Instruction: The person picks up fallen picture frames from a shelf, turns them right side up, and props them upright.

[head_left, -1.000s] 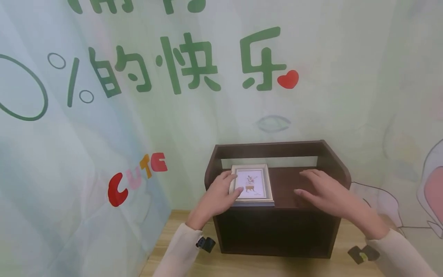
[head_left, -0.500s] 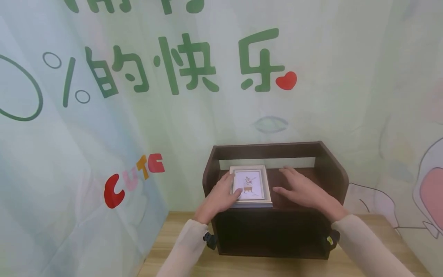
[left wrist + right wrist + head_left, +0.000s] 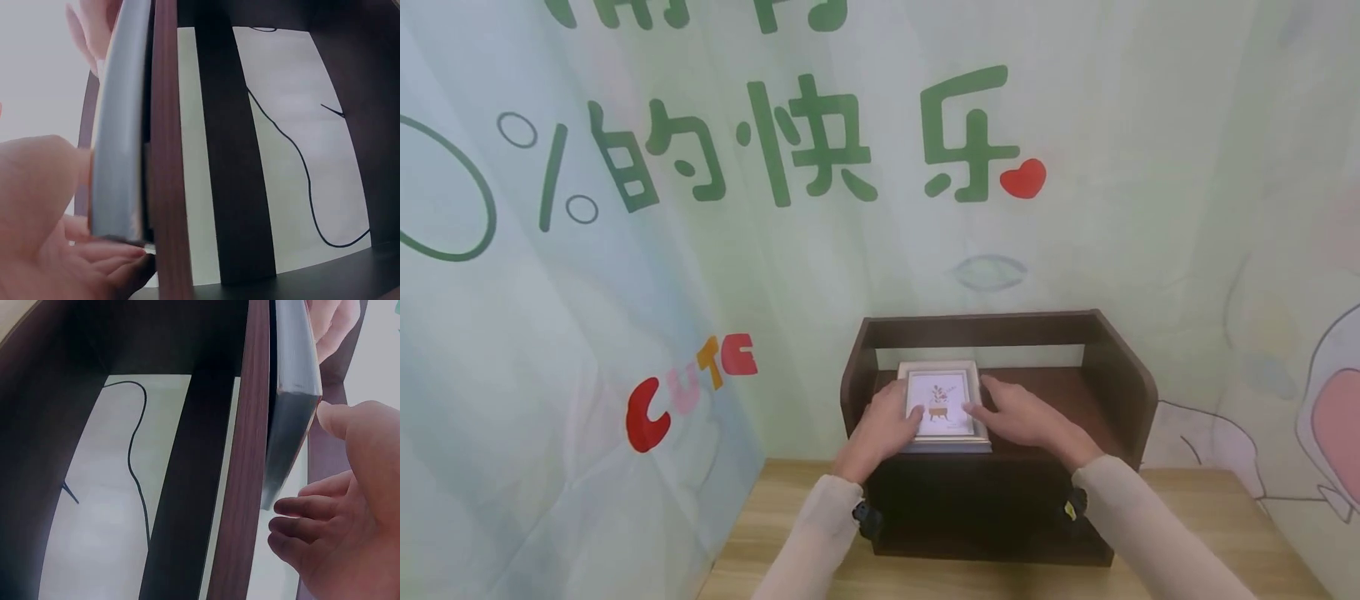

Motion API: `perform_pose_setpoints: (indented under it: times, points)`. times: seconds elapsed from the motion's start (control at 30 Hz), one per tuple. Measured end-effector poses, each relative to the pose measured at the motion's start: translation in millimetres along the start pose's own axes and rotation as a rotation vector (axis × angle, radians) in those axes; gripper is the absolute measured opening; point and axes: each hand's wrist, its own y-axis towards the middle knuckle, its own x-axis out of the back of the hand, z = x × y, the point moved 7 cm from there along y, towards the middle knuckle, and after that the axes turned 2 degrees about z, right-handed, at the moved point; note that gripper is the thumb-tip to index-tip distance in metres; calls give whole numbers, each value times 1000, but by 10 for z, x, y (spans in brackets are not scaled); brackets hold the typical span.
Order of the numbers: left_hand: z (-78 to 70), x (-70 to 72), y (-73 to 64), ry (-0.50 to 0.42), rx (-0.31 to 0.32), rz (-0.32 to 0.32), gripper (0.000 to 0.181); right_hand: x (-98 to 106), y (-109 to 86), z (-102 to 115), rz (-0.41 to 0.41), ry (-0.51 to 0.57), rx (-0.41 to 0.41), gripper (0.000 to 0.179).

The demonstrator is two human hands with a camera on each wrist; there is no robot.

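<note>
A pale picture frame (image 3: 942,407) with a drawing of a potted plant lies face up on the top board of a dark brown shelf unit (image 3: 1045,400). My left hand (image 3: 880,427) grips its left side, the thumb over the front border and the fingers along the outer side. Seen from the left wrist, the frame's thick grey edge (image 3: 122,137) rests on the board, between thumb and fingers. My right hand (image 3: 1026,414) is at the right side, thumb on the frame's border. In the right wrist view its fingers (image 3: 312,519) extend loosely beside the frame's side.
The shelf unit stands on a light wooden tabletop (image 3: 1210,517), with raised sides and a back rail (image 3: 985,329). Close behind hangs a printed cloth backdrop (image 3: 820,275) with green characters. Through the unit's open lower part, a dark printed line shows on the backdrop.
My right hand has moved left from over the bare board to the frame's right side. My left hand has settled closer around the left side. The frame stays in place.
</note>
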Motion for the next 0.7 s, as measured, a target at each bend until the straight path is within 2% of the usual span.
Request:
perform_pose_setpoints:
  times: [0.17,0.33,0.7]
  points:
    - [71,-12,17,4,102,-60,53,-56,45,4,7,37,-33,69]
    - [152,-62,17,8,145,-68,49,-150,76,-22,15,46,-64,64]
    - [127,-60,40,6,136,-73,43,-156,114,-48,3,49,-114,61]
